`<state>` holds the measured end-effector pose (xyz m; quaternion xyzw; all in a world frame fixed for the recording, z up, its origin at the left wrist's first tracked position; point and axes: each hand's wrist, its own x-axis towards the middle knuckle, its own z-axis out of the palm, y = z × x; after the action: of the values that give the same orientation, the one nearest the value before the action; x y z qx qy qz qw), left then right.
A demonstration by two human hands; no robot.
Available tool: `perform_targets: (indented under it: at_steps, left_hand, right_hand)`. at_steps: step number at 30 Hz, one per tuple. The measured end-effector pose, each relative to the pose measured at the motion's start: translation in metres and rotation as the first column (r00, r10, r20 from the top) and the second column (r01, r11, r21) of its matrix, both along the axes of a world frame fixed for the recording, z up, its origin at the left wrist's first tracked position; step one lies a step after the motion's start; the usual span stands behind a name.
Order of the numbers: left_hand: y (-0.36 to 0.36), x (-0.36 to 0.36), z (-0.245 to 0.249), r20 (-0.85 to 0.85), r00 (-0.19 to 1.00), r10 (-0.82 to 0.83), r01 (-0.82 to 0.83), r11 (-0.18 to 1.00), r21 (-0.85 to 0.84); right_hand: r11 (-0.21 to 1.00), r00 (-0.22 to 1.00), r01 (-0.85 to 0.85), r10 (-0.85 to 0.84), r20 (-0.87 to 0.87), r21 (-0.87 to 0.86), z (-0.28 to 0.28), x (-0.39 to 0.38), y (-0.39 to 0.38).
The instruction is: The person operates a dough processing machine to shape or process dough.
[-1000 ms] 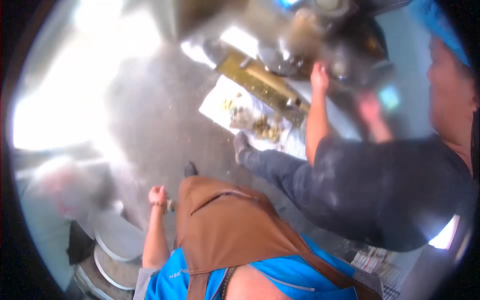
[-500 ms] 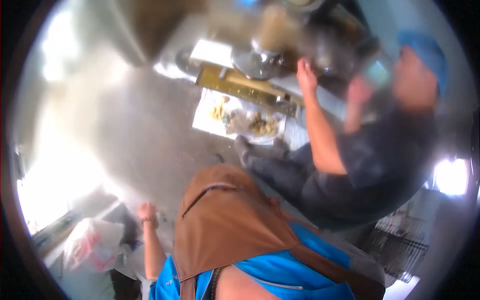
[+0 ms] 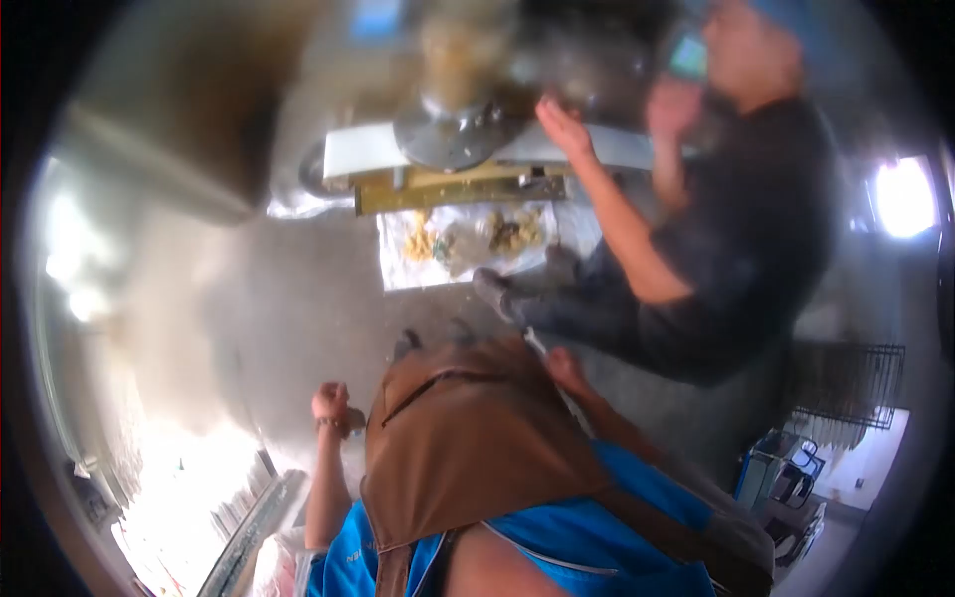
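Observation:
My left hand (image 3: 331,403) hangs to the left of my brown apron (image 3: 468,428), its fingers curled and a band round the wrist. A small brownish patch shows just beside that wrist. On the apron's other side, my right hand (image 3: 569,373) is low with its fingers closed. A thin pale piece (image 3: 535,341) sticks out ahead of it; I cannot tell what it is.
A person in dark clothes (image 3: 756,229) stands at the right, one hand raised over the counter (image 3: 363,151). A round metal pan (image 3: 450,139) sits on that counter. Below, a white sheet (image 3: 398,274) with yellowish food scraps lies on the floor. A wire rack (image 3: 846,383) stands right.
The view has turned, so the counter now lies level and higher. My right hand has come into sight beside the apron. My left hand shows further right and higher.

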<state>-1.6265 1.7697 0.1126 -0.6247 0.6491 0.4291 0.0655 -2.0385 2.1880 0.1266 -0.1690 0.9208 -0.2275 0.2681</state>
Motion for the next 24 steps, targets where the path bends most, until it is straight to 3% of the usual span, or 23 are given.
perform_targets:
  at_steps: [1, 3, 5, 6, 8, 10, 12, 14, 15, 16, 17, 19, 21, 23, 24]
  left_hand:
    - [-0.025, -0.014, -0.002, -0.057, 0.998, -0.009, 0.009, 1.0, -0.002]
    - [-0.07, -0.047, 0.009, -0.115, 0.992, -0.052, 0.045, 0.997, -0.065]
    - [-0.098, -0.066, 0.012, -0.156, 0.983, -0.098, 0.081, 0.99, -0.113]
    - [-0.111, -0.07, 0.005, -0.229, 0.942, -0.245, 0.182, 0.947, -0.265]
    - [-0.134, -0.079, -0.002, -0.276, 0.913, -0.3, 0.23, 0.938, -0.259]
    - [-0.127, -0.09, 0.022, -0.221, 0.918, -0.33, 0.267, 0.925, -0.271]
    - [-0.123, -0.091, 0.025, -0.159, 0.92, -0.358, 0.305, 0.91, -0.282]
    - [-0.117, -0.088, 0.003, -0.239, 0.958, -0.159, 0.14, 0.986, -0.095]
    - [-0.111, -0.086, 0.004, -0.243, 0.956, -0.165, 0.144, 0.984, -0.1]
    - [-0.101, -0.084, 0.007, -0.23, 0.962, -0.147, 0.136, 0.989, -0.063]
    - [-0.093, -0.085, 0.01, -0.216, 0.968, -0.128, 0.126, 0.992, -0.026]
    - [-0.081, -0.085, 0.017, -0.206, 0.968, -0.144, 0.141, 0.99, -0.026]
    - [-0.074, -0.086, 0.027, -0.193, 0.969, -0.153, 0.152, 0.988, -0.019]
    - [-0.069, -0.084, 0.036, -0.17, 0.977, -0.129, 0.133, 0.991, 0.008]
    - [-0.07, -0.08, 0.032, -0.173, 0.977, -0.122, 0.125, 0.992, 0.008]
  right_hand:
    - [1.0, 1.0, 0.013, -0.013, -0.014, -0.007, 0.002, 0.001, -0.009]
    - [0.985, 0.973, 0.162, -0.149, 0.175, -0.061, 0.001, 0.008, -0.025]
    - [0.982, 0.974, 0.173, -0.161, 0.162, -0.069, 0.021, 0.015, -0.044]
    - [0.984, 0.977, 0.163, -0.151, 0.153, -0.072, 0.041, 0.019, -0.055]
    - [0.976, 0.975, 0.193, -0.179, 0.129, -0.097, 0.064, 0.026, -0.073]
    - [0.968, 0.974, 0.216, -0.203, 0.106, -0.131, 0.091, 0.026, -0.092]
    - [0.963, 0.989, 0.122, -0.139, -0.052, -0.241, 0.124, 0.025, -0.112]
    - [0.948, 0.985, 0.106, -0.141, -0.099, -0.301, 0.148, 0.012, -0.132]
    - [0.933, 0.981, 0.083, -0.14, -0.138, -0.35, 0.164, 0.006, -0.142]
    - [0.933, 0.981, 0.163, -0.188, -0.047, -0.321, 0.198, 0.004, -0.159]
    - [0.931, 0.981, 0.163, -0.189, -0.051, -0.327, 0.196, -0.004, -0.162]
    - [0.94, 0.962, 0.077, -0.158, -0.223, -0.332, 0.18, -0.017, -0.164]
    - [0.931, 0.959, 0.086, -0.173, -0.223, -0.355, 0.179, -0.02, -0.17]
    - [0.934, 0.982, 0.149, -0.178, -0.061, -0.325, 0.186, -0.02, -0.172]
    - [0.935, 0.983, 0.141, -0.17, -0.064, -0.326, 0.184, -0.02, -0.174]
